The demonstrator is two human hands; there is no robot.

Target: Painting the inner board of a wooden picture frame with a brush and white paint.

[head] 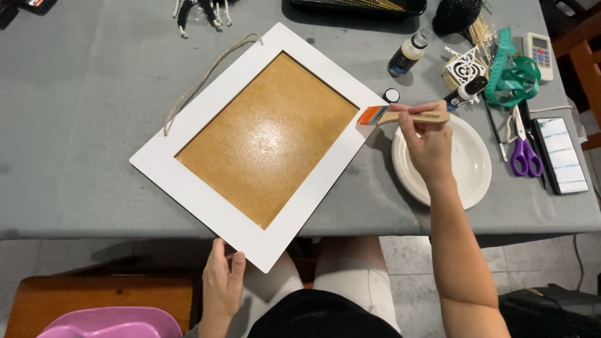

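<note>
A white picture frame [206, 200] with a glossy brown board [269, 138] in its middle lies tilted on the grey table, a jute cord [206, 78] looped at its top edge. My left hand [222, 285] grips the frame's near corner, which hangs over the table edge. My right hand [429, 141] holds a flat wooden paintbrush [407, 116] with orange bristles, its tip at the frame's right edge. Under that hand sits a white plate [472, 169].
A small paint bottle [407, 55] and its loose cap [391, 95] stand behind the brush. Purple scissors [524, 153], a green ribbon [510, 78], a remote [539, 53] and a flat dark case [563, 156] lie at right. A wooden bench [94, 300] and pink basin [113, 324] are below.
</note>
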